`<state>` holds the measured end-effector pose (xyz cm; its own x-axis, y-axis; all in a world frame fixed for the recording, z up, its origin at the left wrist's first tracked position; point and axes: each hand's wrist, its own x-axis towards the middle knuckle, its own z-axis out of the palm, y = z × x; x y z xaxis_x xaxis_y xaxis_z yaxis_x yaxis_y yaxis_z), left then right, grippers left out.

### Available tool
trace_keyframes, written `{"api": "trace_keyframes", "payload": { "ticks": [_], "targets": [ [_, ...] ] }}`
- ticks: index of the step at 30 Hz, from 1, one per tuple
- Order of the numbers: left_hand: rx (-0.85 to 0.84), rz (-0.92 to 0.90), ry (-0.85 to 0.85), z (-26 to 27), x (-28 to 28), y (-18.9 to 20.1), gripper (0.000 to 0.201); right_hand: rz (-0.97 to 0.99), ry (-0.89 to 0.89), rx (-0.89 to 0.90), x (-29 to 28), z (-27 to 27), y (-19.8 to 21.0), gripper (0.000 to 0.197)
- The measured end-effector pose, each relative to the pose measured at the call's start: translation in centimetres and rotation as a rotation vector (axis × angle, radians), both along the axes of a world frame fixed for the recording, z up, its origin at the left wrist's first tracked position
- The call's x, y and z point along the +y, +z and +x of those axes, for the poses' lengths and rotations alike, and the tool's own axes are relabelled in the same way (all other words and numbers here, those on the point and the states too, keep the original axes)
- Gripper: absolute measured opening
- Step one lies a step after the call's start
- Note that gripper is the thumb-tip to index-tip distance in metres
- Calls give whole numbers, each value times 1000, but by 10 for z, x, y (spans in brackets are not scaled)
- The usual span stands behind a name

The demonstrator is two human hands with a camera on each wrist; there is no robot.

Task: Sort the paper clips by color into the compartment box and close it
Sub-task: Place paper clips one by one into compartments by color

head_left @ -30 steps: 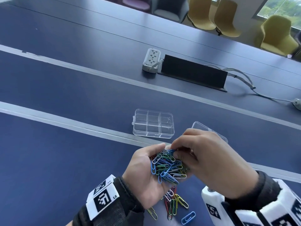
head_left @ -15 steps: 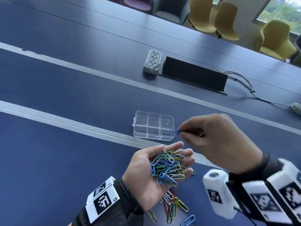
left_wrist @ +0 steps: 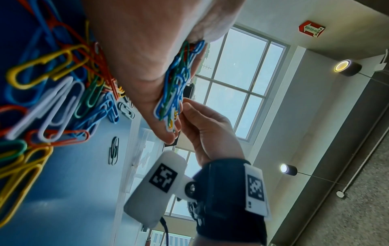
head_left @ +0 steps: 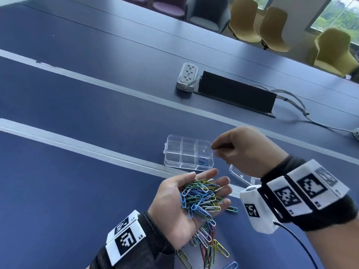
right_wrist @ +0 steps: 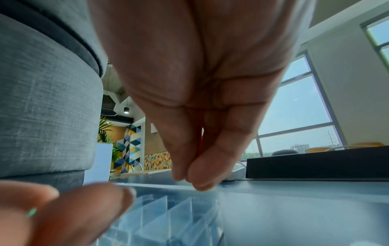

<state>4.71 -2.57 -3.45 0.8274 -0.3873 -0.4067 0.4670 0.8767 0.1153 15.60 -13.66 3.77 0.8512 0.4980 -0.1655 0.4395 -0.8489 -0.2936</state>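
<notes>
My left hand lies palm up just above the table, fingers relaxed, carrying a heap of mixed paper clips. In the left wrist view the same clips rest along the fingers. The clear compartment box stands open beyond it, with a blue clip in its near right compartment. My right hand hovers at the box's right edge, thumb and fingertips pressed together with no clip showing between them. More loose clips lie on the table under my left wrist.
The clear lid lies right of the box, partly hidden by my right wrist. A teal clip lies apart from the rest. A power strip, a black cable flap and cables sit farther back; chairs beyond.
My right hand picked a blue clip from the heap, carried it to the box and let it go; it now lies in the near right compartment. The left hand stayed in place.
</notes>
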Motion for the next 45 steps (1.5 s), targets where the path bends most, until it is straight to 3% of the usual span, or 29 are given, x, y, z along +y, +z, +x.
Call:
{"api": "trace_keyframes", "payload": {
  "ticks": [7,9,11,15,22,26,28,36,40,45],
  "targets": [
    [-12,-4,16,-1,1,-1,46,252,-13,35,-23,-34,20,15],
    [-15,-6,28,-1,2,-1,47,284,53,72,-24,-49,22,27],
    [-18,-10,35,-1,2,-2,47,252,108,96,-22,-61,20,36],
    [-22,-24,50,-2,4,-2,47,119,107,-4,-26,-61,8,18],
    [-66,-67,55,-1,4,-3,48,156,122,-5,-17,-68,10,13],
    [-13,-108,58,-4,0,1,26,57,178,-25,-1,-66,2,19],
    [-8,-67,52,-4,-1,1,28,0,172,-14,4,-66,-1,19],
    [34,-61,47,-4,-2,1,29,16,154,-2,3,-62,3,9],
    [32,-107,57,-5,-3,2,15,-11,187,1,1,-64,3,14],
    [2,-52,41,-5,-2,3,28,67,200,-25,-2,-63,4,11]
  ]
}}
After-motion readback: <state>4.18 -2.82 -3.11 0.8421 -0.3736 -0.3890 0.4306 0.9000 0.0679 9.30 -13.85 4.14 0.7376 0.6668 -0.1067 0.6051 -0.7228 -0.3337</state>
